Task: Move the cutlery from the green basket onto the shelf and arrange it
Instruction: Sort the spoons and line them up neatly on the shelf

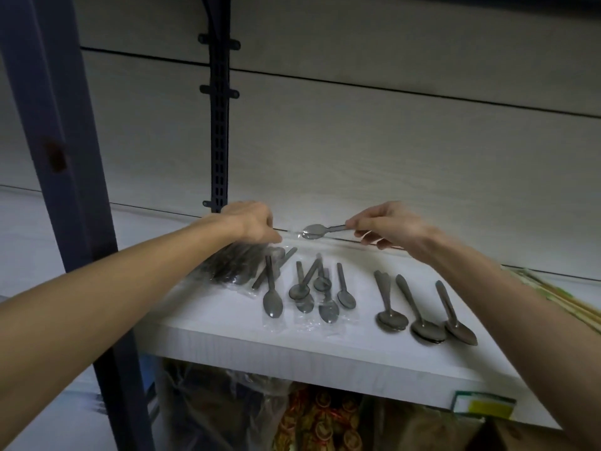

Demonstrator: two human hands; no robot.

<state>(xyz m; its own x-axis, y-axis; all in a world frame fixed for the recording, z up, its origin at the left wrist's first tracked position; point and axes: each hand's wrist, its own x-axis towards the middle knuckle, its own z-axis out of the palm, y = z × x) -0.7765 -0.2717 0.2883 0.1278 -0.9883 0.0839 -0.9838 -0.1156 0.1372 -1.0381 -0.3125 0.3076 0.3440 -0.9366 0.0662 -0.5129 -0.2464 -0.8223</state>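
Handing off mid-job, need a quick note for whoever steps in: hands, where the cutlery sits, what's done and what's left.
Right hand pinches the handle of a wrapped spoon, held above the back of the white shelf.
Left hand grips the plastic at the top of a bundled pack of cutlery lying on the shelf.
Done: three big spoon stacks lined up on the right; small wrapped spoons lie loosely in the middle.
Left: place the held spoon, tidy the middle group. The green basket is out of view.
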